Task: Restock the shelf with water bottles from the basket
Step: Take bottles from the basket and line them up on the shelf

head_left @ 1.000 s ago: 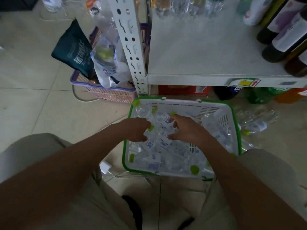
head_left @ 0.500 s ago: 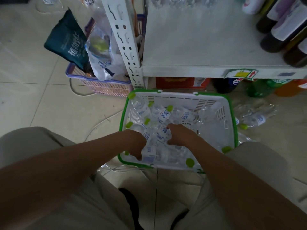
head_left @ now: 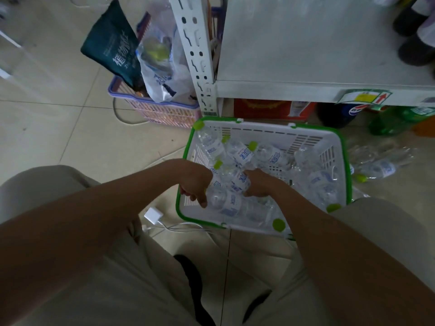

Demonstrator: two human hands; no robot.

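- The basket (head_left: 266, 134), white with a green rim, sits on the tiled floor at 2 o'clock from the picture's middle, just in front of the shelf (head_left: 306, 43); water bottles (head_left: 270, 156) with green caps lie heaped inside it, most of them on their sides.
- The left hand (head_left: 195, 182) reaches over the basket's rim at its 8 o'clock; its fingers are curled round the end of a lower bottle (head_left: 227, 202) lying in that near corner.
- The right hand (head_left: 259, 184) comes in from 5 o'clock to the middle of the heap; its fingers wrap a labelled bottle (head_left: 240, 182), which lies tilted between the two hands.
- Dark bottles (head_left: 414, 45) stand at the shelf's right end, at 2 o'clock; a yellow price tag (head_left: 363, 96) hangs on its front edge.
- Under the shelf sit a red box (head_left: 266, 109) and a green bottle (head_left: 400, 118).
- Loose bottles (head_left: 381, 168) lie on the floor at the basket's 3 o'clock, just beside it.
- At 11 o'clock a pink basket (head_left: 160, 111) holds a dark green bag (head_left: 113, 50) and a clear plastic bag (head_left: 160, 64).
- A white charger (head_left: 153, 215) with its cable lies on the floor at the basket's 7 o'clock.
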